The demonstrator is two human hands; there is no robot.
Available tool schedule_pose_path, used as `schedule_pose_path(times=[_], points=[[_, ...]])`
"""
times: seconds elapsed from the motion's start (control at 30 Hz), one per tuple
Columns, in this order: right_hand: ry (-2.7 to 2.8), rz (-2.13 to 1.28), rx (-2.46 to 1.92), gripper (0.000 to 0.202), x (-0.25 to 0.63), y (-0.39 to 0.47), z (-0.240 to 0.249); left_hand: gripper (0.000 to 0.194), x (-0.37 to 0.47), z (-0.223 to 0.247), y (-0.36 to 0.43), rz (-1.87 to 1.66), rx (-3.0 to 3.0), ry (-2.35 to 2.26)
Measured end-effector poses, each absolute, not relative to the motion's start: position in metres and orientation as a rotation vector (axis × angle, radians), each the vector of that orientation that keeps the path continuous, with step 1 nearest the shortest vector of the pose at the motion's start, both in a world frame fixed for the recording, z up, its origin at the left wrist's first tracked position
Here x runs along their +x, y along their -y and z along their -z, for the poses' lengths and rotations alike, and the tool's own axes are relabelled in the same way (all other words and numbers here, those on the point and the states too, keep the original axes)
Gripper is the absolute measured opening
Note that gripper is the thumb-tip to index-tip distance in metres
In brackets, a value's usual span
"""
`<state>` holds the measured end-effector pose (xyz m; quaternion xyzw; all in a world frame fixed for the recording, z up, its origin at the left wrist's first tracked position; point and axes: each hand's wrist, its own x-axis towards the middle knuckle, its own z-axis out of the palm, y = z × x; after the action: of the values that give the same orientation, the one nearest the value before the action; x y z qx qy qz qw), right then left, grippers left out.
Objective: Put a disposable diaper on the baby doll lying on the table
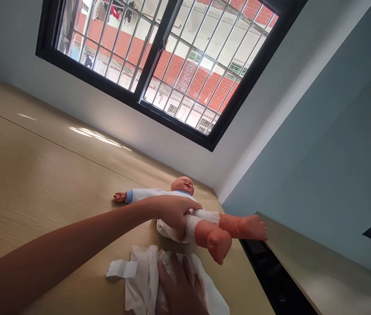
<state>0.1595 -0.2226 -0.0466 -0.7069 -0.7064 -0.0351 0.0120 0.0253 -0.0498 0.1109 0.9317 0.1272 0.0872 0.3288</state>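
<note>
A baby doll (237, 226) in a white top with blue cuffs and white bottoms lies on its back on the wooden table. Its head is toward the window wall and its bare legs point right. My left hand (174, 213) reaches across and is closed around the doll's near thigh, its thumb on top. Closer to me, a white diaper (142, 280) lies spread on the table with a tab sticking out to the left. Pressed flat on it is my right hand (180, 280), fingers apart. Some white cloth shows under the doll's hips.
The pale wooden tabletop (41, 188) has a seam along its back part. A dark gap (270, 267) separates it from a second wooden surface (323, 258) on the right. Behind stands a wall with a black-framed, barred window (139, 98).
</note>
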Motion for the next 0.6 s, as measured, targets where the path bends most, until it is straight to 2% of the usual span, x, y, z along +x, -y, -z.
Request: schedule_pose_path(times=[0.1, 0.27, 0.47, 0.6], points=[[2.115, -0.129, -2.258, 0.070, 0.150, 0.214, 0.027, 0.050, 0.021, -0.116, 0.046, -0.263, 2.376, -0.287], [2.036, -0.292, -2.242, 0.067, 0.140, 0.181, 0.004, 0.054, 0.015, -0.121, 0.042, -0.371, 2.346, -0.290], [2.049, -0.025, -1.980, 0.058, 0.136, 0.132, 0.001, 0.049, 0.012, -0.121, 0.041, -0.343, 2.305, -0.280], [2.053, -0.022, -2.071, 0.063, 0.125, 0.134, 0.001, 0.045, 0.011, -0.123, 0.039, -0.450, 2.308, -0.273]])
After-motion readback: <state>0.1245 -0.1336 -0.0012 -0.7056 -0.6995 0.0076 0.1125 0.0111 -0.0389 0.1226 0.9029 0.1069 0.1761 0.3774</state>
